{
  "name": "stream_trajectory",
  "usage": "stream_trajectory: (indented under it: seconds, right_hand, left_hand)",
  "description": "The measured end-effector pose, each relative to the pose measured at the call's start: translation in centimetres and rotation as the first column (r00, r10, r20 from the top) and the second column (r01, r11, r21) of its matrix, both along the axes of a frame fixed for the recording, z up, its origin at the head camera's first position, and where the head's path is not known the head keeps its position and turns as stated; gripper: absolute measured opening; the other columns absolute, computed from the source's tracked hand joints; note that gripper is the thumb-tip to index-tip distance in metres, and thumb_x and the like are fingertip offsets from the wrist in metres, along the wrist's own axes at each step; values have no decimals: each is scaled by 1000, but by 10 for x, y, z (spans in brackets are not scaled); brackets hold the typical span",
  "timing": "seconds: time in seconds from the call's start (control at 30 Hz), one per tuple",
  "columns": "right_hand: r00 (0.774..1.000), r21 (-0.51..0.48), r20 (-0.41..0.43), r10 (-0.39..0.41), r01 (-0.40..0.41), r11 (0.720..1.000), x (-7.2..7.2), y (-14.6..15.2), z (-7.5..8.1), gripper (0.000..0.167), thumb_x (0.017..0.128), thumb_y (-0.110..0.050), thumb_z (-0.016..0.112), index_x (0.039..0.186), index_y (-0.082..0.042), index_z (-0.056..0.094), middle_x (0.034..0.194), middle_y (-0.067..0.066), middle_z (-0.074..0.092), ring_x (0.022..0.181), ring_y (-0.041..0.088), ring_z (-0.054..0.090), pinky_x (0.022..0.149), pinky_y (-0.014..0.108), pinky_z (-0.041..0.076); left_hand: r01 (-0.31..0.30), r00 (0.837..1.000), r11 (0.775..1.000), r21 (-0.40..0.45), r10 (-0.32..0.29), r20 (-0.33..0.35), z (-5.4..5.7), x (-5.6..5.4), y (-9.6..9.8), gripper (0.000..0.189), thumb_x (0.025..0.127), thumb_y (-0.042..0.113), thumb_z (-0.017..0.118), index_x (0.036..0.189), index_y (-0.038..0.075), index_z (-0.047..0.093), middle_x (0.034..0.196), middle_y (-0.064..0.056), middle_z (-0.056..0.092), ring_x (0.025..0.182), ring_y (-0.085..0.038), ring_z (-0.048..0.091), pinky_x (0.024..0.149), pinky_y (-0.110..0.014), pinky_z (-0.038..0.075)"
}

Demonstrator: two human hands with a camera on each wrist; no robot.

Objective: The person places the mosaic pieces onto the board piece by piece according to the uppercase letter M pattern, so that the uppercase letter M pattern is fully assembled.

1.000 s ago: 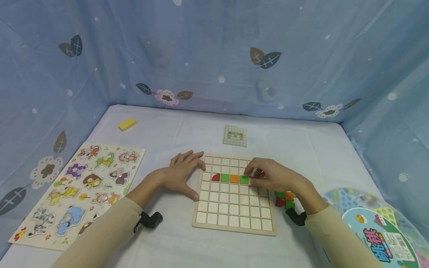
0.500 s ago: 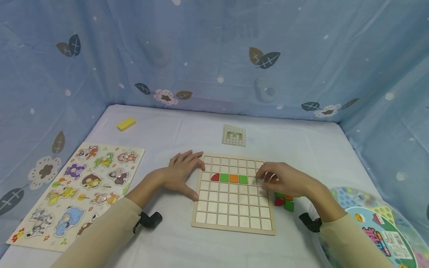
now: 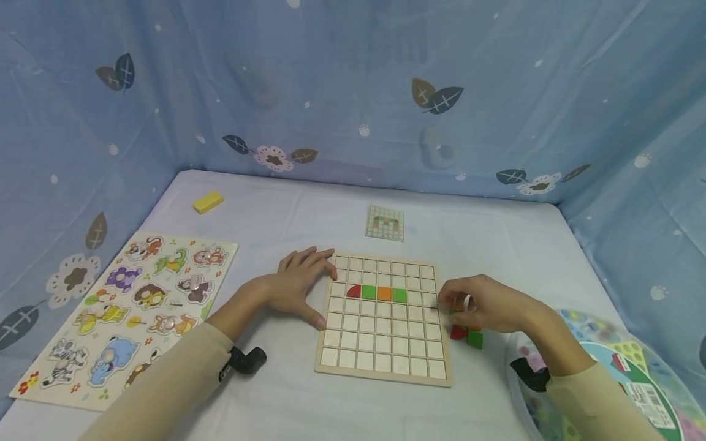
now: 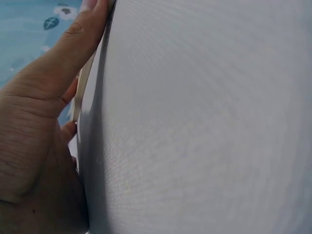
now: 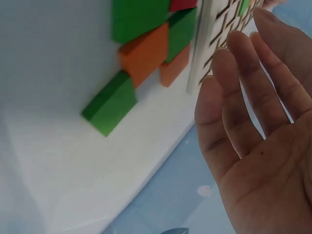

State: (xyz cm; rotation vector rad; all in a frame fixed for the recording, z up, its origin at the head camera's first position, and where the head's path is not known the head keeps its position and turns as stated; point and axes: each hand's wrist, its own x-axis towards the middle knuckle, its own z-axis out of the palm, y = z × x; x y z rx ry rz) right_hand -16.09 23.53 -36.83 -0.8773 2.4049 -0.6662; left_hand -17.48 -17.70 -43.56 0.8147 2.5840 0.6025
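A wooden grid board (image 3: 383,371) lies on the white cloth. In one of its upper rows sit a red quarter-round piece (image 3: 353,291), a green square (image 3: 368,292), an orange square (image 3: 384,293) and another green square (image 3: 399,295). My left hand (image 3: 295,288) rests at the board's left edge, thumb and fingers spread along the rim. Over the loose blocks (image 3: 474,339) beside the board's right edge hovers my right hand (image 3: 480,301), its fingers loosely bent and holding nothing. Green, orange and red blocks (image 5: 145,54) show beneath that hand in the right wrist view, partly overlapping.
A small pattern card (image 3: 385,223) lies behind the board. To the left are an animal puzzle board (image 3: 160,318) and a yellow block (image 3: 208,202). A round clear-topped game box (image 3: 634,367) stands at the right under the forearm. Blue curtains (image 3: 353,92) enclose the table.
My right hand has drawn back from the second green square, moving right and toward me to the loose blocks. The green square stays in the row. The left hand has not moved.
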Motion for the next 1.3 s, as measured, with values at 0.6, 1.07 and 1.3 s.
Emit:
stream_trajectory:
  seconds: [0.6, 1.07, 1.3]
  right_hand:
    - [999, -10, 45, 13, -13, 1000, 7, 13, -11, 21, 86, -12, 82, 102, -18, 70, 85, -12, 65, 77, 5, 59, 67, 24, 52]
    - [997, 31, 69, -22, 20, 999, 7, 12, -13, 30, 81, -12, 87, 105, -20, 70, 90, -8, 66, 81, 8, 61, 72, 26, 55]
    - [998, 39, 68, -3, 0, 999, 6, 9, -13, 31, 80, -13, 88, 104, -20, 71, 88, -10, 68, 82, 8, 62, 72, 26, 56]
  left_hand:
    - [-4, 1000, 1000, 2, 4, -4, 0, 0, -2, 92, 62, 78, 83, 132, 34, 42, 173, -4, 7, 157, -41, -3, 120, -70, -3]
    - [3, 1000, 1000, 6, -3, 2, 1, 0, 1, 91, 63, 78, 82, 132, 34, 42, 173, -4, 6, 157, -41, -2, 121, -70, -2]
    - [-4, 1000, 1000, 2, 4, 13, 2, 0, 1, 92, 63, 78, 82, 132, 33, 42, 173, -4, 6, 158, -40, -3, 121, -68, -3]
